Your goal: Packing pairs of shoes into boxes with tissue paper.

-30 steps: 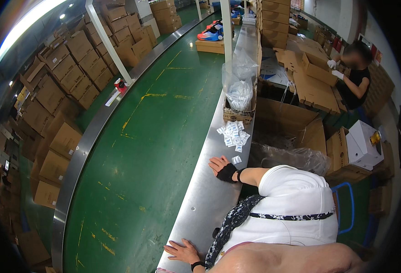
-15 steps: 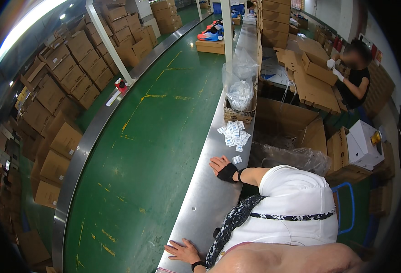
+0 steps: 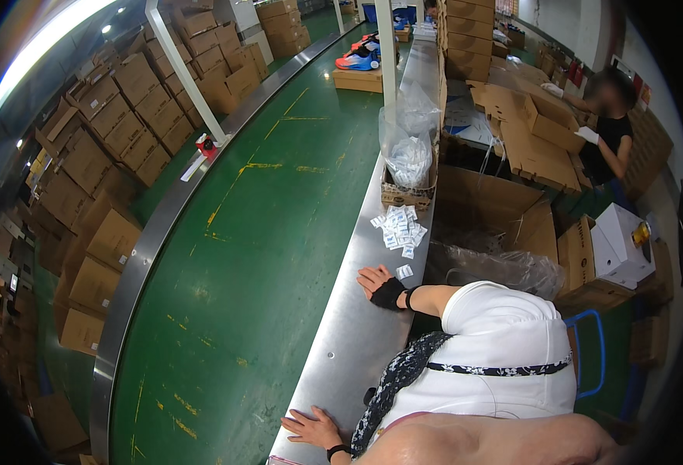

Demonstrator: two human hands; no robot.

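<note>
My right hand point(image 3: 380, 285), in a black fingerless wrist covering, rests open with its fingers spread on the steel ledge point(image 3: 357, 329) beside the conveyor. A few small white packets point(image 3: 404, 271) lie just beyond its fingers, apart from them. Farther along the ledge is a loose pile of small white packets with blue print point(image 3: 400, 230). My left hand point(image 3: 312, 428), with a black band at the wrist, lies open and flat near the ledge's near end. Neither hand holds anything.
The green conveyor belt point(image 3: 256, 256) runs along the left. A carton with a plastic bag point(image 3: 409, 163) stands beyond the packets. Shoes point(image 3: 359, 58) sit on a box farther up. Right of the ledge is a large open carton point(image 3: 504, 205); a co-worker point(image 3: 609, 124) handles a box point(image 3: 552, 122).
My hands have stayed in place. The co-worker's gloved hands have moved apart, and the box in front of them has shifted slightly right and nearer.
</note>
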